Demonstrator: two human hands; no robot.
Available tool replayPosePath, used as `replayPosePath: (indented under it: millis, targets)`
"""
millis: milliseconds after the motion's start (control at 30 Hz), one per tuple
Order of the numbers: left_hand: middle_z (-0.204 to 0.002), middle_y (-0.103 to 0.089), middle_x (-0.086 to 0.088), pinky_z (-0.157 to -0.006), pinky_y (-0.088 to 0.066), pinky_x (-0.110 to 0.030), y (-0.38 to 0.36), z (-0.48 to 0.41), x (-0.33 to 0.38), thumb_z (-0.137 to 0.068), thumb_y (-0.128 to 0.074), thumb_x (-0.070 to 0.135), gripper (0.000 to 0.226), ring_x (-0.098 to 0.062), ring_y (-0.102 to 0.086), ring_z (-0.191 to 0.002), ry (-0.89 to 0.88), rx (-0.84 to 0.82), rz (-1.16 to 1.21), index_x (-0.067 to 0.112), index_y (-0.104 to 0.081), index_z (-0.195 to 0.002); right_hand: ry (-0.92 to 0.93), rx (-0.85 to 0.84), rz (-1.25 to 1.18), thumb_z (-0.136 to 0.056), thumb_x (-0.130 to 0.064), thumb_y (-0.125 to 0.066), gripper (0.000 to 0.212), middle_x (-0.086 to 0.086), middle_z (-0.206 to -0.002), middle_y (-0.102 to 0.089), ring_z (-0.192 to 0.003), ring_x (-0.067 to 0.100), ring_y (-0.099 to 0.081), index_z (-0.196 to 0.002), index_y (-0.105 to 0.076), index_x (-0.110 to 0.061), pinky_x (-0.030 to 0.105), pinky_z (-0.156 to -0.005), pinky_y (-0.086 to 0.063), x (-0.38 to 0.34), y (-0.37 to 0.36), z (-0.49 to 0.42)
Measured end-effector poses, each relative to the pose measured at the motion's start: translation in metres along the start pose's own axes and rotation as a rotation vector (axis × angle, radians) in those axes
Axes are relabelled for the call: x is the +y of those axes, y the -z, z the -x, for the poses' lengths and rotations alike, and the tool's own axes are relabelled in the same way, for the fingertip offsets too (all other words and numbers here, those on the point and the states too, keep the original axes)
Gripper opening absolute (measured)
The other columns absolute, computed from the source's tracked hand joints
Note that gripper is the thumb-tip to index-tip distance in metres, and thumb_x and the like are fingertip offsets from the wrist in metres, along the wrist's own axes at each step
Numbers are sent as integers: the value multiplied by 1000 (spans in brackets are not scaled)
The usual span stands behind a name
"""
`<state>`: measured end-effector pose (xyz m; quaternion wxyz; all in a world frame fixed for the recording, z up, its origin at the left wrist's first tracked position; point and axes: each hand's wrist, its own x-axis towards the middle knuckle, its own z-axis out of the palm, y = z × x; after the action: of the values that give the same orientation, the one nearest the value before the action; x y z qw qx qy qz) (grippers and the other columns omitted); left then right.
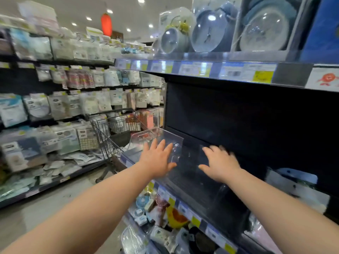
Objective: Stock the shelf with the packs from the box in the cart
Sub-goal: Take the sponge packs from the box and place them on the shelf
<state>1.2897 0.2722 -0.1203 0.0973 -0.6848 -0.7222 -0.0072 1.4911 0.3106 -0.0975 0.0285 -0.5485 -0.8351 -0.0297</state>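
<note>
tray [161, 138]: clear plastic, smooth, glossy. shelf [238, 116]: dark, matt. cart [105, 136]: bare metal wire, dull shine. label strip [183, 67]: clear glossy plastic over paper tags. clock packs [211, 28]: clear plastic, glossy. wall bags [60, 107]: thin plastic film, crinkled, shiny. floor [45, 213]: smooth, faint sheen.

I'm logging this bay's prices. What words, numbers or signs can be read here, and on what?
Nothing reads clearly.
Blue-and-yellow paper price tags on the upper shelf edge: blurred.
White card with an orange figure: print blurred.
Labels on white hanging packs across the aisle: too small.
Round alarm clocks: dial numerals unreadable.
</note>
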Motion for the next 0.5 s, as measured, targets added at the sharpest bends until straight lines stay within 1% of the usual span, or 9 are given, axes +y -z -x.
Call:
replayPosePath:
  millis: [167,267,367,500]
  targets:
    - [-161,-9,-7,-115,-13,-54,-15,20,-100,-93,-33,61,76,-34,-7,-147,74,7,-6,22,-7,-153,58,-23,1,-93,-52,-44,67,2,-157,-19,-146,31,-12,-149,-20,-23,52,-116,-18,-95,-4,-37]
    - [-161,-13,-7,-115,-15,-53,-25,35,-170,-93,-36,60,76,-33,-10,-147,146,-19,32,22,-9,-153,99,-30,3,-93,-52,-45,64,3,-155,-24,-144,30,-17,-147,-25,-23,52,-114,-21,-162,-6,-62]
    - [-161,-11,-6,-116,-14,-53,-34,48,-236,-93,-35,61,76,-32,-8,-148,206,-63,52,22,-8,-153,133,-24,-8,-92,-53,-46,66,2,-153,-27,-143,29,-19,-147,-25,-23,51,-114,-22,-228,-10,-87]
    - [-161,-8,-6,-117,-10,-53,-45,60,-302,-94,-35,60,76,-31,-5,-148,221,-102,47,23,-6,-153,161,-60,-37,-92,-52,-46,66,3,-153,-29,-141,28,-22,-147,-25,-25,51,-112,-24,-300,-25,-110]
